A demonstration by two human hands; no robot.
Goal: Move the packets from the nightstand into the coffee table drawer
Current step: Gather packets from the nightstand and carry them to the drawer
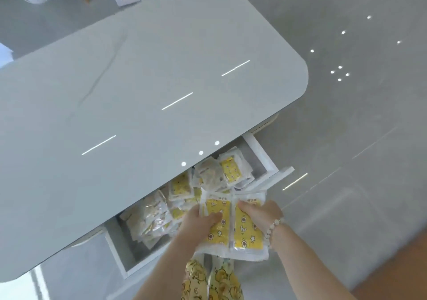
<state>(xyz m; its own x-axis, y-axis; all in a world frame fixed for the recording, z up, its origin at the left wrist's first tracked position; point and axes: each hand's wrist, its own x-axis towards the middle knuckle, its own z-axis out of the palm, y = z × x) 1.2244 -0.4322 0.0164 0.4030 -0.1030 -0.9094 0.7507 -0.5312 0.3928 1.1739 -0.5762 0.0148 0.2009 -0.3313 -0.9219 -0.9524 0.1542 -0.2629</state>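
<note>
Bare floor at the left end of the open drawer (129, 251), pulled out from under the near edge of the coffee table (138, 80). Heaped packets (159, 221) from its middle to the right corner.

Left hand (203, 222) curled round the left side of a held stack (234, 232), thumb on top. Over the drawer's front edge, that stack. Gripping its right side, the right hand (261, 214), beaded bracelet (275, 224) at the wrist.

Probably light, floppy and slick-filmed, so liable to slide apart; best clamped flat from both sides. Most open room at the left end; little clearance beneath the tabletop overhang.
</note>
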